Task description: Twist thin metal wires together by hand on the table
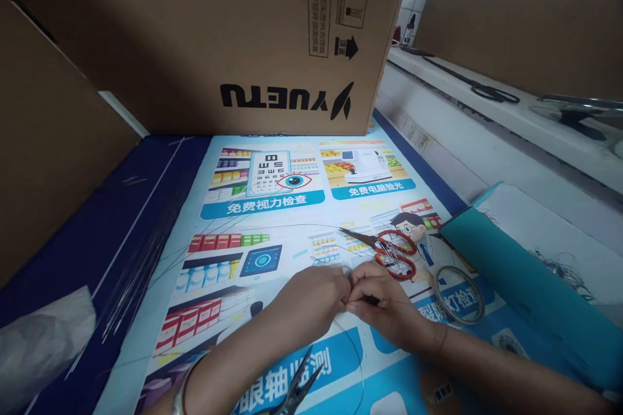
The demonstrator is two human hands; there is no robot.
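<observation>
Thin wire (361,361) looks part-worked, pinched by left hand (321,295) and right hand (377,301) together, loose strands (139,269) apparently unworked

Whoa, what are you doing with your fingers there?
A person's left hand and right hand meet over a printed sheet. The right fingers seem to pinch a small dark piece; what the left holds is hidden. A thin strand curves below them. Red-handled scissors lie just beyond the right hand, and a ring-shaped roll lies to its right.
</observation>
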